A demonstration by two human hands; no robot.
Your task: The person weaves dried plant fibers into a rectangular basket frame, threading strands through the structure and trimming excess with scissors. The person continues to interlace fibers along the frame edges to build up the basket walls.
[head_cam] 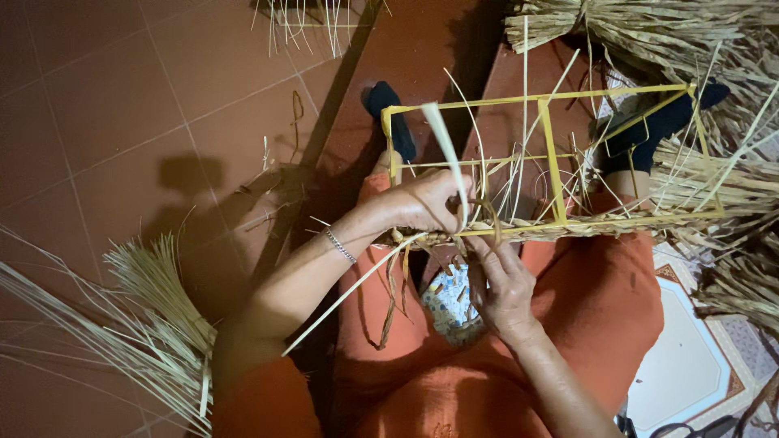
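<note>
The left hand (422, 203) pinches a pale straw strand (445, 146) at the yellow wire frame (552, 158)'s lower rail, mid-wrap. At its five o'clock, the right hand (503, 284) closes loosely on strand ends; tightening likely comes next.

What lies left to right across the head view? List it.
Straw bundle on the floor → bracelet → left hand → right hand → yellow wire frame → dried straw pile.

No packages, labels, signs or screens seen anywhere in view.
</note>
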